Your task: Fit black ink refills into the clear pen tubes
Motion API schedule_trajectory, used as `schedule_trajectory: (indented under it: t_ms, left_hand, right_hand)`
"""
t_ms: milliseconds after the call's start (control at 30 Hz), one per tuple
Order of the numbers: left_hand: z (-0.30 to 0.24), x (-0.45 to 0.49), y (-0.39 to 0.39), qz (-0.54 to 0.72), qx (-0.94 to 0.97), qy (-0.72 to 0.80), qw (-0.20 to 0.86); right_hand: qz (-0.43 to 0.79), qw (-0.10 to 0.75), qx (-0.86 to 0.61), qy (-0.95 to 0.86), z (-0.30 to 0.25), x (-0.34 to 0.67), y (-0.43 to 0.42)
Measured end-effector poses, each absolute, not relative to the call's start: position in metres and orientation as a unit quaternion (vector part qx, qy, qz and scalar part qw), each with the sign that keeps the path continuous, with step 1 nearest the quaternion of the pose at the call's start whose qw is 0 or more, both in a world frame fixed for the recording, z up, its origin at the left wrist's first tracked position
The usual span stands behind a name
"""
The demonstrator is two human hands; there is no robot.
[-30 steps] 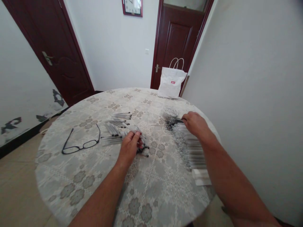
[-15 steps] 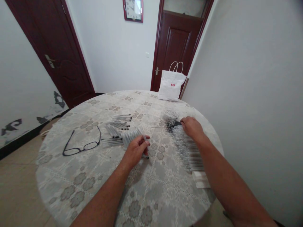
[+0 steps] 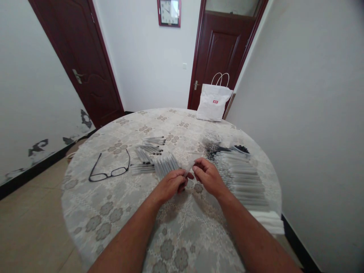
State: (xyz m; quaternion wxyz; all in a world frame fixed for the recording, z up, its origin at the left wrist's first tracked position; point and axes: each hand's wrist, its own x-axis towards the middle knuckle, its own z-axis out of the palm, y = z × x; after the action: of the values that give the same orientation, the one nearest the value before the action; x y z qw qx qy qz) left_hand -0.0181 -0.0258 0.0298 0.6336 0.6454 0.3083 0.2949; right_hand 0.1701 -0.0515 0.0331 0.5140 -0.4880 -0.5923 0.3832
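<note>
Assembly step, probably: left hand (image 3: 172,183) pinches pale tube (image 3: 190,167), right hand (image 3: 207,176) pinches its far end; next needs steady alignment.

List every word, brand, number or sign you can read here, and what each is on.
Nothing reads clearly.
Wall clock: numerals around the dial, too small and blurred to quote.
White bag: pale characters on a red label, too small to read.
Slim tubes at right: no lettering can be made out.
</note>
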Motion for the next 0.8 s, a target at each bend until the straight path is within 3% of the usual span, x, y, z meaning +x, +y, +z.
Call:
schedule_trajectory:
  t_ms: [167,500,567,700,800]
  left_hand:
    - [0.034,-0.018,-0.031,0.248,0.684,0.309,0.612]
    - [0.037,-0.011,-0.034,0.269,0.711,0.339,0.555]
    - [0.038,-0.010,-0.034,0.265,0.709,0.341,0.558]
    - [0.040,-0.009,-0.036,0.274,0.702,0.347,0.559]
    - [0.042,-0.010,-0.038,0.280,0.704,0.350,0.551]
  right_hand:
    - [0.372,0.495,-0.457,-0.639,0.037,0.175,-0.064]
    - [0.365,0.444,-0.506,-0.643,0.038,0.172,-0.066]
    - [0.372,0.444,-0.518,-0.629,0.039,0.169,-0.067]
    - [0.272,0.465,-0.547,-0.640,0.040,0.163,-0.070]
    - [0.324,0.473,-0.541,-0.616,0.040,0.159,-0.071]
